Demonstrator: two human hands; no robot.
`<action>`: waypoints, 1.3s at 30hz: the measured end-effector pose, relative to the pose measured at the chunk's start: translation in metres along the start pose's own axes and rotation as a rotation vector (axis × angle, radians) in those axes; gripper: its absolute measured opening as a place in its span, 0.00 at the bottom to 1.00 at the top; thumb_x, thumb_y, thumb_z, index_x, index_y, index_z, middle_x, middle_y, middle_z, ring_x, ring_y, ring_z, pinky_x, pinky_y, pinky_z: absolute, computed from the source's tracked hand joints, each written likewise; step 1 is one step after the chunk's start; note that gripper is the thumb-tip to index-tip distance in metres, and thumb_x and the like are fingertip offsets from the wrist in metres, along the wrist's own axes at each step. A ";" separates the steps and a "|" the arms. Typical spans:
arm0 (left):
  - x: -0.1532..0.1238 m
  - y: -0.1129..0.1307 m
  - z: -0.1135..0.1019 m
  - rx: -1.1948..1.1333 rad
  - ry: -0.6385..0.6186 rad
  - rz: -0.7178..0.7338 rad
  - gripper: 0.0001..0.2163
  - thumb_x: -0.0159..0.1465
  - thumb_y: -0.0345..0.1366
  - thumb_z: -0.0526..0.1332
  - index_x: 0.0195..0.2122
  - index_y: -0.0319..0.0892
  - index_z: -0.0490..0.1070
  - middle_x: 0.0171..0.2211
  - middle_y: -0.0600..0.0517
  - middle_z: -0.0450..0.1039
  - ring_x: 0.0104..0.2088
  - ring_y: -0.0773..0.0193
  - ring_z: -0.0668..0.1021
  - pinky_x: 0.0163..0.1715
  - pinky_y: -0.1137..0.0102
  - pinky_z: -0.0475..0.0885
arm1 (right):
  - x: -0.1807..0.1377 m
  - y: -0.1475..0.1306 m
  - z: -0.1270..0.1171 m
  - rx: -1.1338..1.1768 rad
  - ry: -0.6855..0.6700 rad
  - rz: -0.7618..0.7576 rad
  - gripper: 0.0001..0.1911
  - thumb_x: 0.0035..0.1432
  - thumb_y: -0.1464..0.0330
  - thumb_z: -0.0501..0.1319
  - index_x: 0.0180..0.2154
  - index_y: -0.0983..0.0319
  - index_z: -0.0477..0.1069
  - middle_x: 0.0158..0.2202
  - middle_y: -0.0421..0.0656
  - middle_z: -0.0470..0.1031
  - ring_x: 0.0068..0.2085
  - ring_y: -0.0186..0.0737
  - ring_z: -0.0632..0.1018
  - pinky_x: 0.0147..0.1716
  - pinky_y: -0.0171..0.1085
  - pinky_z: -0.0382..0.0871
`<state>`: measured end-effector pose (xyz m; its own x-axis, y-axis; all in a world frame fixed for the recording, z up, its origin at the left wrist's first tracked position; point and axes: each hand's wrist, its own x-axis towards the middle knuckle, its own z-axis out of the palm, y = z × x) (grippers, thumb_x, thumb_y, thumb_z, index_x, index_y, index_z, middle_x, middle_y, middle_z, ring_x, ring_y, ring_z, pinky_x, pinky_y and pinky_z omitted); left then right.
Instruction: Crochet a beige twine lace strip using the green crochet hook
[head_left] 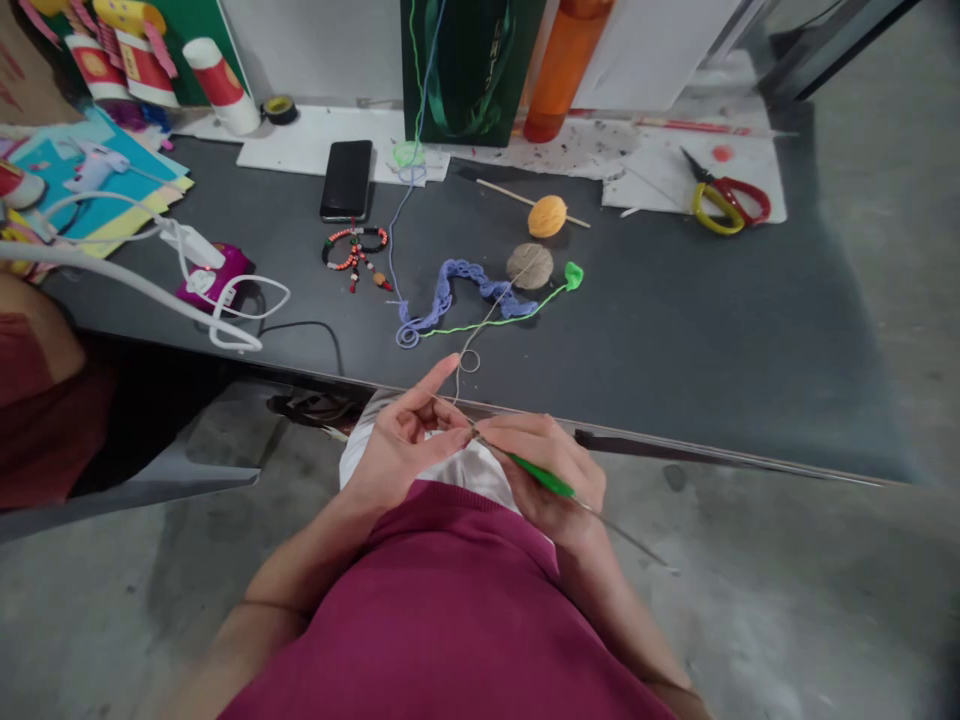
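Single head-worn view. Lens above wearer's shirt (465,610), facing forward and steeply down; shirt nearest, filling bottom middle. Left grip (401,440) and right grip (551,465) at close range, about mid-frame, by the near edge of the counter (712,330). Counter seen from above, a little farther off; near edge crosses the frame, slanting lower toward the right. Right-hand corners, near and far, inside the view; left end runs out of frame. Beyond the far edge, sight is cut by the top border, cropping bag (472,75) and bottle (566,65). Floor (847,620) lies farthest down, right and lower left.
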<state>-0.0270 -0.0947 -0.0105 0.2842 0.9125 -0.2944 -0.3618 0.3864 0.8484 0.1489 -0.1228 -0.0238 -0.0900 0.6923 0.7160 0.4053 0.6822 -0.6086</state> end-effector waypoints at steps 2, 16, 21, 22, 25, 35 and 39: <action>-0.001 0.002 0.002 -0.069 0.004 -0.028 0.37 0.54 0.30 0.79 0.66 0.48 0.74 0.28 0.58 0.77 0.30 0.71 0.75 0.36 0.73 0.70 | -0.001 0.001 0.005 -0.052 0.021 -0.051 0.19 0.69 0.78 0.62 0.57 0.55 0.77 0.42 0.45 0.87 0.38 0.39 0.88 0.32 0.37 0.84; 0.007 -0.002 -0.010 -0.258 -0.135 -0.320 0.32 0.53 0.31 0.78 0.61 0.46 0.78 0.28 0.57 0.76 0.26 0.74 0.71 0.25 0.77 0.62 | -0.023 -0.006 0.016 0.188 0.338 0.522 0.03 0.70 0.65 0.65 0.44 0.54 0.77 0.34 0.41 0.86 0.31 0.41 0.87 0.26 0.38 0.83; 0.008 -0.003 -0.010 -0.221 -0.153 -0.294 0.28 0.54 0.31 0.77 0.58 0.47 0.82 0.26 0.58 0.74 0.22 0.76 0.64 0.26 0.74 0.63 | -0.005 -0.008 0.015 0.681 0.279 0.880 0.11 0.68 0.54 0.65 0.41 0.53 0.72 0.25 0.37 0.82 0.17 0.37 0.79 0.10 0.31 0.64; 0.008 -0.003 -0.009 -0.223 -0.156 -0.290 0.27 0.53 0.30 0.77 0.56 0.47 0.83 0.25 0.58 0.73 0.22 0.75 0.64 0.26 0.75 0.62 | -0.002 -0.007 0.015 0.731 0.261 0.938 0.13 0.67 0.52 0.66 0.40 0.53 0.72 0.24 0.37 0.81 0.16 0.36 0.77 0.09 0.30 0.60; 0.007 -0.002 -0.003 -0.229 -0.163 -0.275 0.26 0.51 0.30 0.78 0.53 0.47 0.84 0.26 0.56 0.74 0.24 0.73 0.69 0.26 0.75 0.62 | 0.001 -0.004 0.017 0.856 0.238 1.038 0.15 0.62 0.52 0.70 0.38 0.54 0.72 0.22 0.35 0.80 0.13 0.32 0.72 0.07 0.28 0.56; 0.003 -0.007 0.005 -0.185 -0.114 -0.040 0.26 0.57 0.34 0.77 0.58 0.50 0.82 0.33 0.56 0.79 0.32 0.66 0.79 0.42 0.64 0.74 | -0.005 -0.009 0.030 0.686 0.318 0.746 0.07 0.66 0.59 0.69 0.39 0.55 0.77 0.32 0.39 0.87 0.17 0.31 0.76 0.12 0.29 0.67; 0.001 -0.011 0.007 -0.121 0.003 0.002 0.30 0.54 0.32 0.79 0.59 0.50 0.80 0.32 0.57 0.80 0.34 0.68 0.78 0.42 0.68 0.74 | -0.007 -0.008 0.028 0.404 0.265 0.512 0.04 0.69 0.67 0.65 0.43 0.54 0.80 0.39 0.43 0.89 0.22 0.35 0.81 0.18 0.35 0.77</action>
<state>-0.0171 -0.0991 -0.0168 0.2806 0.9136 -0.2942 -0.4670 0.3977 0.7898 0.1206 -0.1272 -0.0336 0.2673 0.9041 0.3334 -0.0369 0.3553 -0.9340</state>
